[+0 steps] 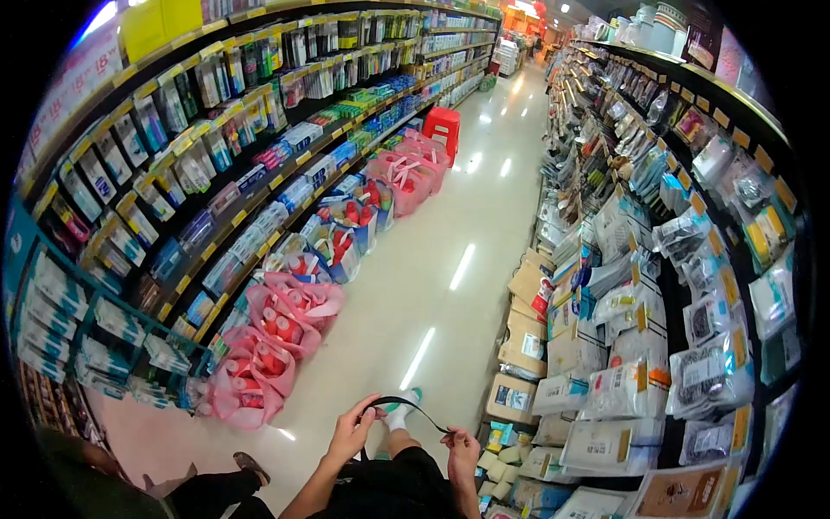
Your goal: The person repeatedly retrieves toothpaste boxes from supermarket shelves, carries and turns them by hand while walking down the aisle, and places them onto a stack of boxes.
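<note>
A thin black strap (425,414) arches between my two hands, low in the middle of the view. My left hand (351,435) pinches it at one side, fingers closed. At the other side my right hand (462,451) has its fingers curled round the strap's end. Below the strap are my black shorts and one foot with a white sock and a green-and-white shoe (406,398). What the strap belongs to is hidden.
Pink bags (275,333) filled with red-capped bottles line the left shelf's foot, with a red stool (442,130) farther on. Packaged goods (618,381) hang along the right. At lower left stands another person, whose dark shoe (251,467) shows near me.
</note>
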The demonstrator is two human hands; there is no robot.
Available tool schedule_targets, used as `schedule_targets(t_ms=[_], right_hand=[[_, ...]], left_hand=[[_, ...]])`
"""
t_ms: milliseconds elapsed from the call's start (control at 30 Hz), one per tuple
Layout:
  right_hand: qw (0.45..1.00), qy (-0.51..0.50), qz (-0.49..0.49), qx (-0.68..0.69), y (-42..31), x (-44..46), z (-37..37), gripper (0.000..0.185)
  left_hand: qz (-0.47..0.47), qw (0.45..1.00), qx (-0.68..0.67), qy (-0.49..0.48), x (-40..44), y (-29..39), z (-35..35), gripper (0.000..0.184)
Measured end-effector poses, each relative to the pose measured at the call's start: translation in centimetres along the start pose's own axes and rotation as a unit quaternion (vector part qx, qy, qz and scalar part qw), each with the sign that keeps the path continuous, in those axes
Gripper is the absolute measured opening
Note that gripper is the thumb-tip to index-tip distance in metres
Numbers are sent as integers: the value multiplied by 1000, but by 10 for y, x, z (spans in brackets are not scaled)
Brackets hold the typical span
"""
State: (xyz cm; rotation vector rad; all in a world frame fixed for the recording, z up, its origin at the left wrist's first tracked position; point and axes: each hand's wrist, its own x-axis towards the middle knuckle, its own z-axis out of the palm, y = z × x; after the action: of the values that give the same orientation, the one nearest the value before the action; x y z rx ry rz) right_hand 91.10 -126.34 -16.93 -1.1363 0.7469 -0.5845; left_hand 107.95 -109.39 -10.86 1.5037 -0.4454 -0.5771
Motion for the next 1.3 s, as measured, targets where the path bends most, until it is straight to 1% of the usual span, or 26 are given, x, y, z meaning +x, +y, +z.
schedule_targets(t_ms=[33, 133, 167, 267, 300, 333, 433, 567, 700, 800, 867, 967, 1067, 1167, 1267, 1300], right_hand=[[1000, 9, 13, -19, 0, 15, 0, 44], [999, 9, 52, 8, 2, 68, 1, 39], [999, -1, 51, 0, -6, 85, 4, 32], [999, 2, 34, 2, -33, 133, 14, 27], [999, 11, 28, 22, -39, 148, 16, 23], [999, 16, 21, 34, -43, 166, 16, 23], [996, 31, 4, 79, -50, 214, 15, 22], [983, 66, 14, 171, -63, 262, 15, 17], [982, 53, 23, 177, -67, 298, 6, 16], [988, 52, 47, 136, -73, 326, 9, 16], [991, 38, 56, 113, -76, 345, 9, 17], [994, 38, 55, 88, -81, 383, 14, 18], [994, 55, 59, 78, -83, 419, 20, 17], [994, 59, 66, 65, -93, 467, 29, 14], [992, 57, 83, 74, -112, 516, 50, 14], [993, 61, 86, 56, -116, 534, 60, 14]], left_hand=[[-6, 1000, 3, 2, 15, 0, 4, 33], [-8, 1000, 7, 6, 64, 13, 12, 30], [-12, 1000, 10, 5, 81, 20, 15, 30], [-14, 1000, 5, -8, 132, 28, 24, 27], [-15, 1000, 6, -16, 151, 32, 28, 25], [-15, 1000, 7, -23, 168, 35, 32, 24], [12, 997, 71, -38, 216, 29, 45, 20], [16, 992, 124, -27, 258, 38, 63, 18], [2, 993, 116, -30, 294, 45, 69, 17], [-24, 992, 117, -41, 327, 38, 67, 17], [-31, 992, 105, -56, 353, 22, 68, 18], [-42, 987, 108, -110, 395, 14, 75, 19], [-46, 979, 127, -152, 442, 23, 85, 19], [-60, 963, 173, -197, 496, 17, 91, 22], [-80, 955, 130, -256, 547, 20, 96, 27], [-116, 941, 151, -281, 565, 43, 95, 29]])
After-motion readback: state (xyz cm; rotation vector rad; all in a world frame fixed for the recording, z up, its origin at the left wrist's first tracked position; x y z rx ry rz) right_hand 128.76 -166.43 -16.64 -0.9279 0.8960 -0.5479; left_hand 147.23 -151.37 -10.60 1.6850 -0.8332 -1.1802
